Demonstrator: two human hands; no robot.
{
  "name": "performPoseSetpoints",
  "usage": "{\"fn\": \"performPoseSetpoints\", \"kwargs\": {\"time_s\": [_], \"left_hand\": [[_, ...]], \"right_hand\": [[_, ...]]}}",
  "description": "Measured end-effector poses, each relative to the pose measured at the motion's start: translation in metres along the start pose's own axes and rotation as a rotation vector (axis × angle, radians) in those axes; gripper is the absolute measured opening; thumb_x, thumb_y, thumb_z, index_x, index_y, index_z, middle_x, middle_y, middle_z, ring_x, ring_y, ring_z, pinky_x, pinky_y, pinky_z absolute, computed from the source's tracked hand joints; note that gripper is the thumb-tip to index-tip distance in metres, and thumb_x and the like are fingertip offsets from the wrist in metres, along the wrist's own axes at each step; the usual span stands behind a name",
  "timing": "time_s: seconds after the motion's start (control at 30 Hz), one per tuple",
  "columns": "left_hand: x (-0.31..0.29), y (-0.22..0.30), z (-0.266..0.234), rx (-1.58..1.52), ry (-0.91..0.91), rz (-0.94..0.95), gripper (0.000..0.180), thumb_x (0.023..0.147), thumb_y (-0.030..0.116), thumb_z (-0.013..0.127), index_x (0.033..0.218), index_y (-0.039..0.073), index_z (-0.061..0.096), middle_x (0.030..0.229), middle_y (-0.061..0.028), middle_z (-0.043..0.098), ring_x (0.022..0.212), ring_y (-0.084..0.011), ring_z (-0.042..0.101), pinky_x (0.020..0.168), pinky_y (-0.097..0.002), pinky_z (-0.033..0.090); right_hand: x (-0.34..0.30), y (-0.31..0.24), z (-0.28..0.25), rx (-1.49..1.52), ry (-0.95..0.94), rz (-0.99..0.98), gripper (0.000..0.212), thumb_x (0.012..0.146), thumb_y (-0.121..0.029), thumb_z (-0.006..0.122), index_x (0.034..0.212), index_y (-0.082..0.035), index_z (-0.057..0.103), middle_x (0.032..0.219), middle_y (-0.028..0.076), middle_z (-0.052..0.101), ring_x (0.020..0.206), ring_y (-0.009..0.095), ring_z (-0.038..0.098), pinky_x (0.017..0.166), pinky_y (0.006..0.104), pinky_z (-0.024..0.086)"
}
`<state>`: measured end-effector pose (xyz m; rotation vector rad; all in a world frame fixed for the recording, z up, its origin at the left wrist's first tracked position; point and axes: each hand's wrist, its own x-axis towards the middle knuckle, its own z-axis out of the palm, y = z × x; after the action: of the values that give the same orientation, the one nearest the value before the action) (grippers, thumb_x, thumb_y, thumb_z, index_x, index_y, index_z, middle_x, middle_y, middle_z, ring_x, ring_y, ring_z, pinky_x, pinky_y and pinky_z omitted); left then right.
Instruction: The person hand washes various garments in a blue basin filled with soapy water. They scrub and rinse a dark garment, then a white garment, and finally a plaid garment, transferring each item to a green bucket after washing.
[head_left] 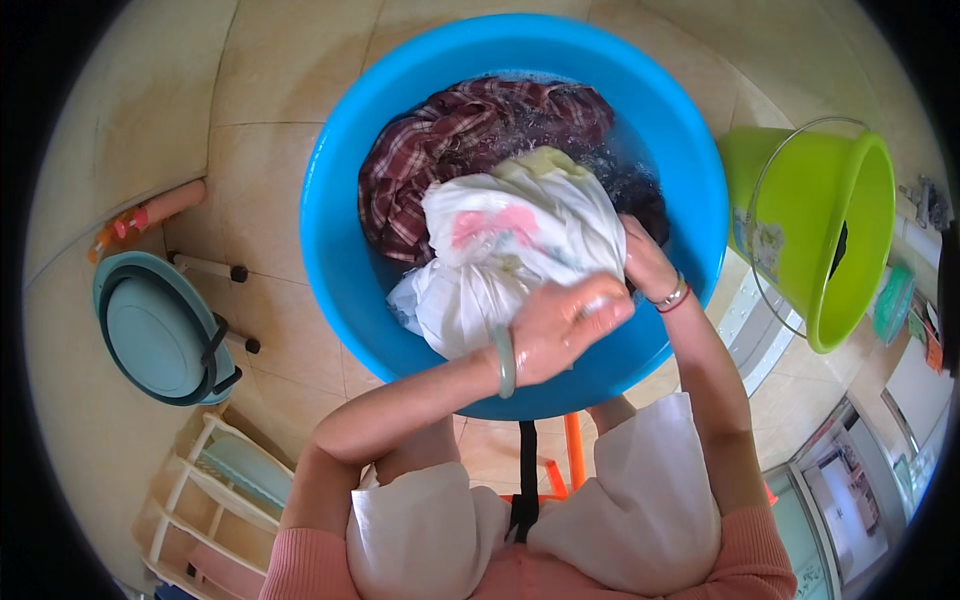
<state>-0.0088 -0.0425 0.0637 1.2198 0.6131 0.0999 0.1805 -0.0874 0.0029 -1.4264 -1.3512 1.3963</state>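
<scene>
A wet white garment with a pink print lies bunched in a large blue basin. My right hand, wearing a metal bracelet and a red string, grips the garment's right edge, its fingertips partly hidden by the cloth. In front of the garment's near side, my left hand is closed, with a pale green bangle on its wrist. Something whitish shows at its fingers, too unclear to name. Behind the white garment, a dark red plaid shirt soaks in sudsy water.
A lime green bucket with a wire handle stands right of the basin. At left are a grey-green folding basin and a small pink-orange bottle. A white rack is at lower left. Part of an orange stool shows between my legs.
</scene>
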Motion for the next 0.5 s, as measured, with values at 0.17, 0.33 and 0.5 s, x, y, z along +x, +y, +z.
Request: {"fn": "performPoseSetpoints", "kwargs": {"time_s": [0.17, 0.33, 0.5], "left_hand": [[-0.017, 0.014, 0.002, 0.242, -0.084, 0.296, 0.049, 0.095, 0.026, 0.058, 0.14, 0.01, 0.045, 0.131, -0.012, 0.058, 0.114, -0.0282, 0.06, 0.095, -0.0351, 0.047], [-0.035, 0.026, -0.022, 0.447, -0.143, 0.312, 0.064, 0.089, 0.017, 0.062, 0.148, 0.019, 0.036, 0.129, -0.0158, 0.057, 0.107, -0.0354, 0.06, 0.087, -0.0402, 0.049], [-0.058, 0.059, -0.017, 0.913, -0.294, 0.111, 0.076, 0.078, 0.005, 0.063, 0.147, 0.023, 0.037, 0.103, -0.0146, 0.064, 0.073, -0.0278, 0.065, 0.058, -0.0366, 0.051]], "right_hand": [[-0.022, -0.008, 0.002, 0.391, 0.08, 0.181, 0.043, 0.1, -0.018, 0.042, 0.136, 0.004, 0.043, 0.138, 0.015, 0.049, 0.126, 0.026, 0.048, 0.107, 0.0374, 0.037], [-0.029, -0.031, 0.019, 0.759, 0.211, 0.28, 0.05, 0.101, -0.024, 0.04, 0.142, 0.005, 0.036, 0.144, 0.014, 0.043, 0.132, 0.027, 0.044, 0.111, 0.0399, 0.035], [-0.034, -0.044, 0.027, 1.008, 0.316, 0.377, 0.053, 0.101, -0.029, 0.038, 0.143, 0.004, 0.035, 0.144, 0.015, 0.043, 0.131, 0.027, 0.046, 0.111, 0.0403, 0.035]]}}
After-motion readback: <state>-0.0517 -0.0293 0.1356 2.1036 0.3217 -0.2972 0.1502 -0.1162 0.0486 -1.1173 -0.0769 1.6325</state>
